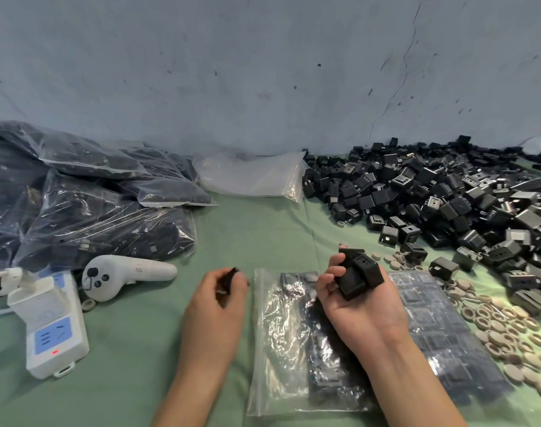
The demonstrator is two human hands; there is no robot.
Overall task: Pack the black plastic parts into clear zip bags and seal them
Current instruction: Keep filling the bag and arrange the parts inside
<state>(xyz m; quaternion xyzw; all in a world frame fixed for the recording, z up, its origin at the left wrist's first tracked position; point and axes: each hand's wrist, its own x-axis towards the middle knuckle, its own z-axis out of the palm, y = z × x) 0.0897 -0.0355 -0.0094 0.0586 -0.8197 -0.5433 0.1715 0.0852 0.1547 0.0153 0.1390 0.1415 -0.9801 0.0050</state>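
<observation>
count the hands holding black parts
2: the left hand pinches a small black part beside the zip bag, the right hand holds a cluster of black parts over it.

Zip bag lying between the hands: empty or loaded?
Partly loaded: the zip bag shows black parts through its clear film, with slack film along one side. Whether its zip is sealed cannot be told.

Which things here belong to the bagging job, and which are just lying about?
Job: left hand and right hand, each holding black parts; part-filled zip bag; parts pile; filled bags; empty bags.
Lying about: white controller; white power strip; beige rings.
</observation>
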